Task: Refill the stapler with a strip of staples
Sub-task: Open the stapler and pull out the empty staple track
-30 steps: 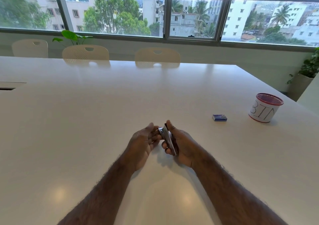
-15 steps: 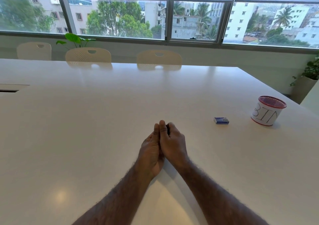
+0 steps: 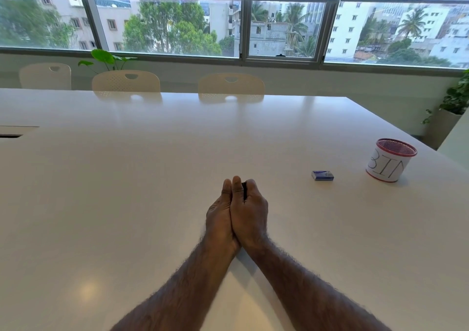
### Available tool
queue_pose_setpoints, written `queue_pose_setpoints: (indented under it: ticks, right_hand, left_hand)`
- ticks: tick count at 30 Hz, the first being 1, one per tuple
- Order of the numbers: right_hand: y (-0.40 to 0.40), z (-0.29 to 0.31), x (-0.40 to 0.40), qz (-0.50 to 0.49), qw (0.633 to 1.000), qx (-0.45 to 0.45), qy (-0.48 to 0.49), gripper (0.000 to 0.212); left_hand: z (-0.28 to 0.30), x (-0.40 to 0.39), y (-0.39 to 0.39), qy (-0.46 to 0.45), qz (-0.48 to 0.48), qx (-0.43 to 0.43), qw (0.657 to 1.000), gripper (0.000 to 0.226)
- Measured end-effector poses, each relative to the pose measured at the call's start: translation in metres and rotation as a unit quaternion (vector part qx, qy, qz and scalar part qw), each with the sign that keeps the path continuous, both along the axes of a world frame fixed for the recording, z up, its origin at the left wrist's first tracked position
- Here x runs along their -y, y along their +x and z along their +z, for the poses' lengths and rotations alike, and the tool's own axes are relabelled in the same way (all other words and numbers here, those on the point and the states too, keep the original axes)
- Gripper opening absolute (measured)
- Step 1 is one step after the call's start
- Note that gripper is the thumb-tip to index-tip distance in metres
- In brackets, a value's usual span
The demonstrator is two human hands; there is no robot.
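Observation:
My left hand [image 3: 219,219] and my right hand [image 3: 251,211] are pressed together side by side over the white table [image 3: 127,191], thumbs up and touching. Between them sits the stapler [image 3: 244,189], almost wholly hidden; only a thin dark edge shows beside my right thumb. Whether it is open or closed cannot be seen. A small blue staple box [image 3: 322,175] lies on the table to the right, well apart from both hands. No loose strip of staples is visible.
A red-rimmed mesh cup with a white "BIN" label [image 3: 389,162] stands near the table's right edge. Three cream chairs [image 3: 231,87] line the far side under the windows. A potted plant [image 3: 454,107] stands at the right.
A second ago my hands were apart with the silver stapler showing between the fingertips. They have since closed together around it and moved slightly away from me.

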State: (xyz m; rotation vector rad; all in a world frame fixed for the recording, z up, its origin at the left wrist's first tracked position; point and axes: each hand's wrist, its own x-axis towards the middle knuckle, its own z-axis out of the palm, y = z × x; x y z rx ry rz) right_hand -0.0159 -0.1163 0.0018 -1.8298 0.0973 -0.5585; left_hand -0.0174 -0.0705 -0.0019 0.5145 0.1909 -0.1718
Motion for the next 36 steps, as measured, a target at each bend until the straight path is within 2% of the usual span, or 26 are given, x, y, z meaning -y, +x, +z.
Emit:
queue_pose_setpoints:
  ticks: [3, 6, 9, 13, 17, 19, 21, 23, 25, 30, 36]
  right_hand:
    - [0.001, 0.002, -0.001, -0.01, 0.999, 0.039, 0.027, 0.034]
    - [0.001, 0.003, -0.002, 0.007, 0.998, 0.036, 0.058, 0.033]
    - [0.001, 0.005, -0.001, 0.018, 0.995, 0.025, 0.091, 0.034]
    - [-0.001, 0.015, 0.001, 0.019, 0.987, 0.049, 0.155, 0.034]
    - [-0.008, 0.019, 0.004, 0.056, 0.976, 0.07, 0.197, 0.033]
    - [-0.014, 0.018, 0.005, 0.085, 0.981, 0.085, 0.153, 0.025]
    - [-0.019, 0.017, 0.011, 0.103, 0.985, 0.123, 0.058, 0.017]
    - [-0.022, 0.017, 0.022, 0.14, 0.974, 0.171, -0.047, 0.012]
    - [-0.025, 0.019, 0.033, 0.188, 0.958, 0.18, -0.118, 0.013]
    - [-0.033, 0.02, 0.051, 0.295, 0.923, 0.133, -0.207, 0.035]
    - [-0.039, 0.012, 0.058, 0.36, 0.88, 0.008, -0.311, 0.063]
  left_hand:
    - [-0.001, -0.001, 0.002, 0.035, 0.027, -0.036, 0.998, 0.034]
    - [0.0, -0.003, 0.004, 0.065, 0.035, -0.047, 0.996, 0.045]
    - [0.003, -0.004, 0.007, 0.018, 0.003, -0.032, 0.999, 0.061]
    - [0.0, -0.007, 0.011, -0.014, -0.037, -0.015, 0.999, 0.064]
    - [0.001, -0.006, 0.015, -0.023, -0.035, -0.018, 0.999, 0.064]
    - [0.002, -0.01, 0.019, -0.023, -0.032, -0.025, 0.999, 0.067]
    - [0.004, -0.017, 0.023, -0.033, -0.031, -0.043, 0.998, 0.069]
    - [0.004, -0.023, 0.027, -0.026, -0.04, -0.051, 0.998, 0.068]
    - [0.005, -0.028, 0.029, -0.004, -0.047, -0.05, 0.998, 0.066]
    - [0.007, -0.036, 0.027, 0.004, -0.055, -0.057, 0.997, 0.066]
    - [0.006, -0.036, 0.023, -0.021, -0.071, -0.056, 0.996, 0.063]
